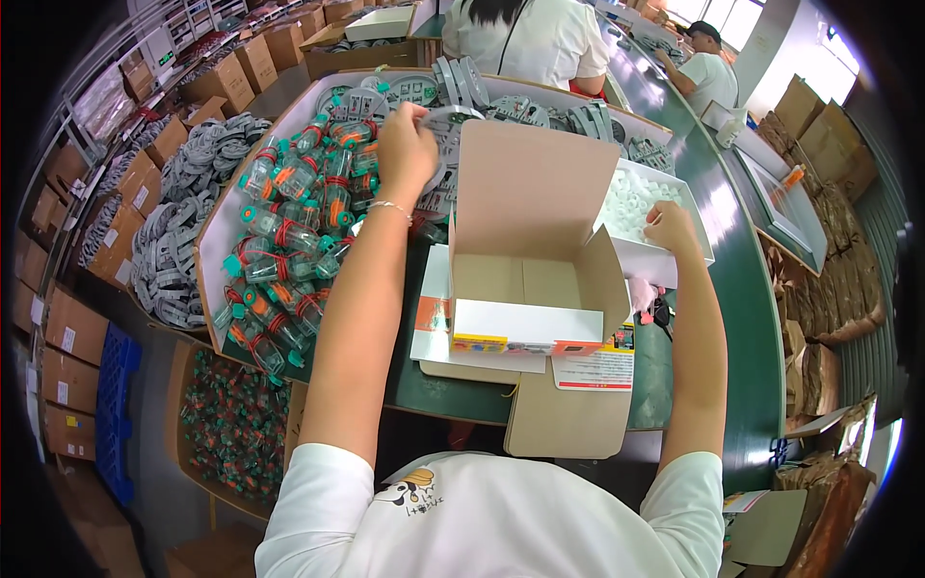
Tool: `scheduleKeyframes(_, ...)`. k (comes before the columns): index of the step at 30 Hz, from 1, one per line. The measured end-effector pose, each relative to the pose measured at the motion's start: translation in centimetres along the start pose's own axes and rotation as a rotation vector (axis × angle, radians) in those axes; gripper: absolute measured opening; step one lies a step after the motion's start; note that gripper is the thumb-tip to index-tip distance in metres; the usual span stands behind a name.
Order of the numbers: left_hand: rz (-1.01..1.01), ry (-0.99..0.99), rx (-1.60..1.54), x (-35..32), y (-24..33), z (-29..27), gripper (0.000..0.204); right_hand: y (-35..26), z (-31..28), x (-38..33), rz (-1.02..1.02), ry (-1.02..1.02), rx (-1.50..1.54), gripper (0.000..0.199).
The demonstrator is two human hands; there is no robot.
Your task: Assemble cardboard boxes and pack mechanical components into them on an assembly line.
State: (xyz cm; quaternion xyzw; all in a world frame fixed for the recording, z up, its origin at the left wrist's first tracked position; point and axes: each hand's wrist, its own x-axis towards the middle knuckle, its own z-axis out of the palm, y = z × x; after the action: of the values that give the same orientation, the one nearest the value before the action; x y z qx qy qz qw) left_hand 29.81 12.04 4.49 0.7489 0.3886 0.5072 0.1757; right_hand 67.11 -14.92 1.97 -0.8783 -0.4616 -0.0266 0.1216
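My left hand (407, 152) reaches to the far side of the tray, its fingers closed at the edge of a grey round plastic part (451, 115). Around it lie more grey plastic parts (520, 109) and many clear bottles (281, 229) with teal caps and red tubing. My right hand (672, 229) is over a white box (686, 252) of small white plastic pieces (626, 205). Its fingertips are pinched together; what they hold is hidden. Between my arms stands an open carton (525, 279), lid raised, with nothing visible inside.
Flattened printed cartons (593, 371) lie under the open one on the green table (742, 337). A pink item (641, 294) lies beside it. Bins of grey rings (178, 260) and small teal-orange parts (236, 424) stand left. Two people (525, 43) (711, 77) are across the bench.
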Motion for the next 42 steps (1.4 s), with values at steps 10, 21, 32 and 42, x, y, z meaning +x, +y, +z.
scheduleKeyframes(10, 0.518, 0.331, -0.131, -7.6, 6.8, -16.7, 0.021, -4.2, -5.6, -4.0, 0.212, 0.277, 0.772, 0.025)
scheduleKeyframes(21, 0.866, 0.107, -0.277, -15.8, 10.6, -16.7, 0.035, -23.9, -11.9, -19.3, -0.619, 0.049, 1.381, 0.016)
scheduleKeyframes(32, 0.867, 0.061, -0.316, -17.4, 10.9, -15.2, 0.044, -24.1, -7.6, -20.1, -0.880, 0.136, 1.030, 0.022)
scheduleKeyframes(42, 0.875, 0.214, -0.135, -17.5, 9.7, -13.5, 0.038, -23.8, -6.4, -24.1, -0.173, -0.417, 1.708, 0.056)
